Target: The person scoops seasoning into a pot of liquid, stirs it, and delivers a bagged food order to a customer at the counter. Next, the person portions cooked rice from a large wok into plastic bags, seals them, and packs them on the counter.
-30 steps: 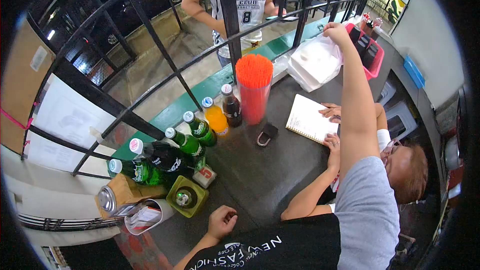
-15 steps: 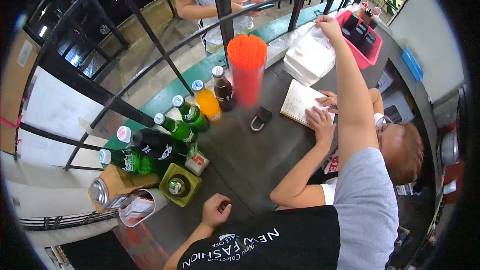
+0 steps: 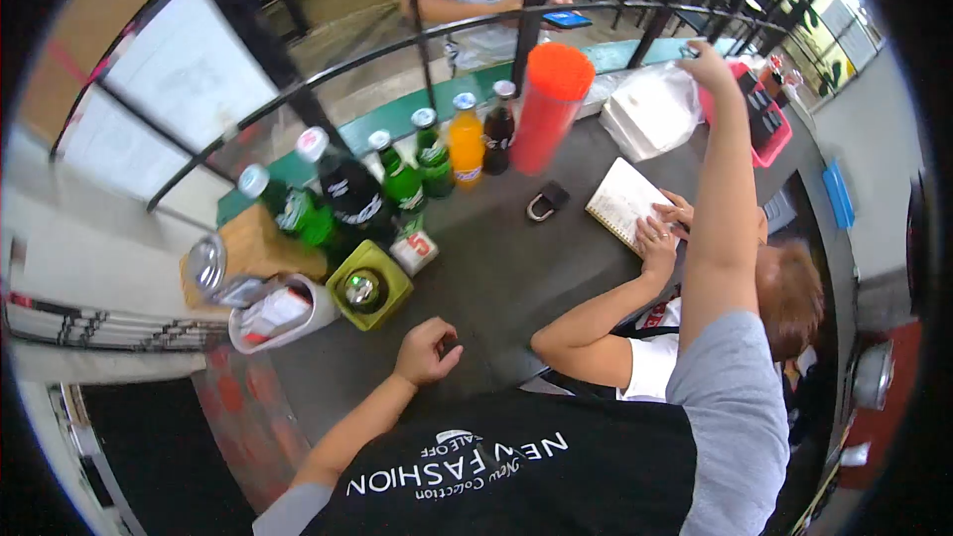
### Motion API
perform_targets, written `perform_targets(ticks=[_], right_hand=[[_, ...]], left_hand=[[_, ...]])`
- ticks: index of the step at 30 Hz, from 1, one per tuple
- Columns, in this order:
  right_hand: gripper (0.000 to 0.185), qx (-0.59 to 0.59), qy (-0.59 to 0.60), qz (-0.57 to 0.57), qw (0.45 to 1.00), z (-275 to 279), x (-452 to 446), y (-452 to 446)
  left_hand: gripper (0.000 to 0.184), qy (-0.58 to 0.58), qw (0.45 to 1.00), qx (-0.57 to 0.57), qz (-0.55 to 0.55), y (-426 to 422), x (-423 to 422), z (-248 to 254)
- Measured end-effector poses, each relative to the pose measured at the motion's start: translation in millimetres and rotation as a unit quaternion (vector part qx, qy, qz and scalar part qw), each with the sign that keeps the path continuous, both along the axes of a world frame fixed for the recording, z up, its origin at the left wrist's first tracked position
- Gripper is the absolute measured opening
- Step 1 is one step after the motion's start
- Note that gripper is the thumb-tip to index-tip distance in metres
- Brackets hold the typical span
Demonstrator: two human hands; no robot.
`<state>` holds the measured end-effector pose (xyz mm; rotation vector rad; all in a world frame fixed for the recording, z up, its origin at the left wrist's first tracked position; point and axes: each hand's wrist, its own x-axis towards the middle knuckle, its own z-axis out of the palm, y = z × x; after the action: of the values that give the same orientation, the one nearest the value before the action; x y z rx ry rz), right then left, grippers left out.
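My right arm reaches far across the counter. The fingers of my right hand [image 3: 707, 69] are pinched at the top of a white plastic bag [image 3: 650, 114], which stands on the counter with a pale box-like shape inside. My left hand [image 3: 427, 350] rests at the near side of the counter [image 3: 476, 278], its fingers curled in. A dark gap shows between its fingers and thumb, and I cannot make out whether anything is in it. Nearest to that hand is a green square holder [image 3: 382, 308] with a shiny metal dome inside.
Several soda bottles [image 3: 402, 179] line the window bars beside a tall cup of orange straws [image 3: 551, 104]. A padlock [image 3: 546, 201] lies mid-counter. At right a co-worker leans over a notebook [image 3: 625, 203]. A pink basket [image 3: 774, 144] stands behind my right arm. Outside, a person holds a phone [image 3: 568, 19].
The view has turned, so everything sits shifted in the picture. My right hand stays at the top of the bag, and my left hand stays curled on the counter.
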<state>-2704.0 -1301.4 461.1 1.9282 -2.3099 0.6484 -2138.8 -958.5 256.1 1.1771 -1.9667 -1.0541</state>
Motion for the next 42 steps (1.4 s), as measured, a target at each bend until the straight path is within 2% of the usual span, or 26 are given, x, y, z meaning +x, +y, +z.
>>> perform_targets(ticks=[2,3,4,6,7,8,10,12,14,16,17,19,22,26,27,30,31,32,33,34,35,36,38,39,41,42], right_hand=[[0.048,-0.259,-0.094,0.125,0.953,44,43,32],[0.038,-0.301,-0.238,0.083,0.920,81,105,83],[0.033,-0.414,-0.208,0.069,0.884,114,183,149],[0.026,-0.641,-0.205,0.125,0.729,114,264,220],[0.022,-0.682,-0.248,0.196,0.659,110,314,253],[0.019,-0.683,-0.316,0.296,0.588,100,368,290],[0.016,-0.593,-0.448,0.461,0.485,67,462,358],[0.024,-0.317,-0.465,0.624,0.542,8,523,407],[0.028,-0.171,-0.460,0.648,0.583,-52,587,463],[0.033,-0.062,-0.353,0.716,0.599,-78,634,521],[0.037,0.042,-0.340,0.738,0.581,-95,653,551],[0.046,0.189,-0.257,0.783,0.534,-122,689,603],[0.045,0.329,-0.116,0.830,0.435,-143,757,674],[0.040,0.297,0.279,0.836,0.368,-167,852,755],[0.040,0.285,0.270,0.852,0.346,-167,874,776],[0.042,0.274,0.220,0.895,0.276,-170,935,831],[0.043,0.291,0.184,0.905,0.250,-172,954,849],[0.044,0.310,0.146,0.913,0.224,-175,974,866],[0.044,0.329,0.185,0.903,0.205,-176,996,884],[0.041,0.307,0.236,0.900,0.200,-185,1016,899],[0.039,0.285,0.283,0.894,0.199,-197,1034,913],[0.037,0.262,0.328,0.885,0.199,-207,1053,928],[0.037,0.250,0.447,0.842,0.171,-219,1098,965],[0.038,0.264,0.447,0.841,0.153,-227,1123,985],[0.040,0.298,0.437,0.841,0.109,-230,1173,1030],[0.039,0.276,0.385,0.877,0.073,-248,1202,1047]], left_hand=[[0.021,-0.009,1.000,0.002,0.011,2,0,2],[0.022,0.001,1.000,-0.013,0.007,3,0,1],[0.022,0.009,0.999,-0.029,0.011,4,0,-1],[0.021,0.040,0.998,-0.021,0.035,12,-1,-6],[0.023,0.024,0.995,-0.091,0.042,19,2,-10],[0.026,0.026,0.994,-0.094,0.050,33,7,3],[0.027,0.051,0.996,-0.033,0.073,78,40,60],[0.032,0.096,0.984,-0.065,0.137,133,92,102],[0.035,0.072,0.951,-0.131,0.269,213,160,165],[0.035,0.044,0.885,-0.241,0.395,303,220,206],[0.037,0.000,0.848,-0.331,0.414,352,240,239],[0.036,-0.113,0.768,-0.461,0.429,456,258,309],[0.028,-0.119,0.703,-0.489,0.503,563,233,342],[0.043,-0.250,0.697,-0.485,0.465,676,233,363],[0.043,-0.327,0.681,-0.469,0.458,694,249,382],[0.032,-0.381,0.630,-0.450,0.505,754,269,394],[0.024,-0.327,0.592,-0.472,0.566,765,267,384],[0.030,-0.325,0.524,-0.523,0.589,778,279,372],[0.036,-0.319,0.451,-0.567,0.610,791,292,359],[0.053,-0.364,0.352,-0.632,0.586,809,316,339],[0.064,-0.371,0.377,-0.631,0.568,833,333,327],[0.063,-0.373,0.380,-0.575,0.621,855,353,308],[0.051,-0.384,0.391,-0.359,0.756,903,397,264],[0.045,-0.403,0.391,-0.233,0.794,926,419,242],[0.056,-0.304,0.401,0.063,0.862,963,486,177],[0.056,-0.247,0.388,0.184,0.868,993,501,112]])
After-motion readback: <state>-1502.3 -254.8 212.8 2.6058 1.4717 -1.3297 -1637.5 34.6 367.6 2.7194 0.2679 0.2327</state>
